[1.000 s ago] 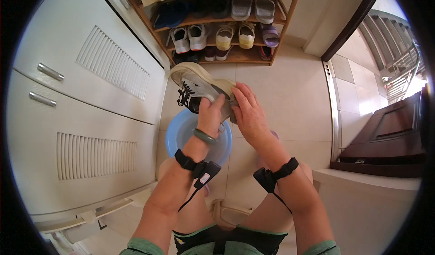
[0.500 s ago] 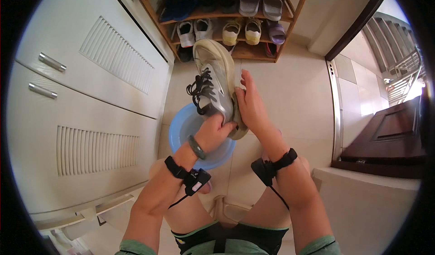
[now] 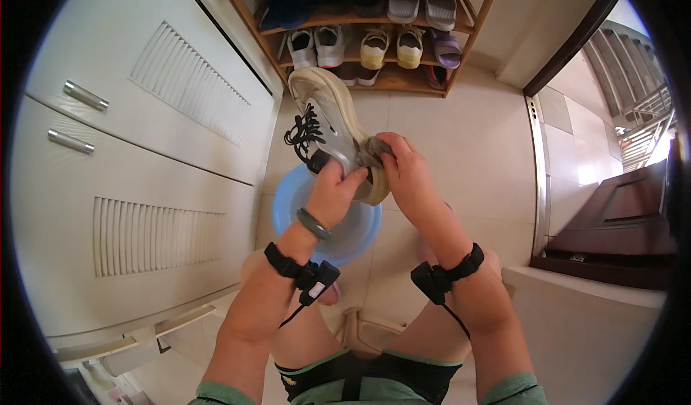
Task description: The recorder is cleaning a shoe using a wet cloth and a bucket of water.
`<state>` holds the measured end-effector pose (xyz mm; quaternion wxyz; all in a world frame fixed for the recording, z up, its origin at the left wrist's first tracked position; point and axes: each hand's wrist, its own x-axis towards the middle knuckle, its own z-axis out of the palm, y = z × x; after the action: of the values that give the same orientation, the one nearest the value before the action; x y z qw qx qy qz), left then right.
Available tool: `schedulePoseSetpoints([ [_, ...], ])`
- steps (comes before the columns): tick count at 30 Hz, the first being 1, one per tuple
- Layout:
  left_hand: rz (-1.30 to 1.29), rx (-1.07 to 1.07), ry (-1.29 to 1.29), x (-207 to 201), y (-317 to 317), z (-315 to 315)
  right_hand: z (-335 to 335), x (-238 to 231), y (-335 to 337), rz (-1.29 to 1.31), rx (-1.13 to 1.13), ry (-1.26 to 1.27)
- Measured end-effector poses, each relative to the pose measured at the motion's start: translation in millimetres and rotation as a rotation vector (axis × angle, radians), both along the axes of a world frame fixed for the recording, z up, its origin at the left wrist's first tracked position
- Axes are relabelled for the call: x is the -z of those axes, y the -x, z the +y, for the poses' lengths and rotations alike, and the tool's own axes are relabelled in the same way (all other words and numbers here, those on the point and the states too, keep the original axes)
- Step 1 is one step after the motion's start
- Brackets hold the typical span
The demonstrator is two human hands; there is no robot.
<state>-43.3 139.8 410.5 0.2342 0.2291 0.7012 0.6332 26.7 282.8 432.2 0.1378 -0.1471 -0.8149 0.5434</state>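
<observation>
A silver-grey sneaker (image 3: 338,140) with black laces and a thick cream sole is held tilted, toe pointing away from me. My left hand (image 3: 331,195) is closed around its heel end, with the fingers at the shoe's opening. My right hand (image 3: 409,173) pinches a crumpled grey cloth (image 3: 373,151) against the right side of the shoe, near the sole. Below the sneaker, a light blue basin (image 3: 286,202) stands on the floor, partly hidden by the shoe and my left hand.
A wooden shoe rack (image 3: 403,87) with several shoes and slippers stands at the far side. White louvred cabinet doors (image 3: 165,167) line the left. An open doorway with a dark brown door (image 3: 612,211) lies at the right. My legs flank a low stool (image 3: 353,329).
My right hand has gone from flat beside the sole to fingers curled on the grey cloth. The sneaker's toe has swung slightly left.
</observation>
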Motion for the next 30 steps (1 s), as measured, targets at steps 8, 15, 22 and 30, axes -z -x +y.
schedulePoseSetpoints([
  [8,-0.298,-0.223,-0.200,-9.6,1.7,20.7,-8.6,1.6,-9.8,0.278,0.034,-0.554],
  [15,-0.750,-0.420,-0.391,10.6,17.2,20.5,-15.1,2.9,-16.1,0.297,0.031,-0.520],
  [22,-1.002,-0.237,-0.593,-6.3,37.8,8.7,-4.1,25.2,-26.2,0.192,0.012,-0.463],
  [30,-0.997,-0.127,-0.635,-13.5,27.4,19.4,-3.8,-1.1,-3.6,0.325,0.186,-0.270],
])
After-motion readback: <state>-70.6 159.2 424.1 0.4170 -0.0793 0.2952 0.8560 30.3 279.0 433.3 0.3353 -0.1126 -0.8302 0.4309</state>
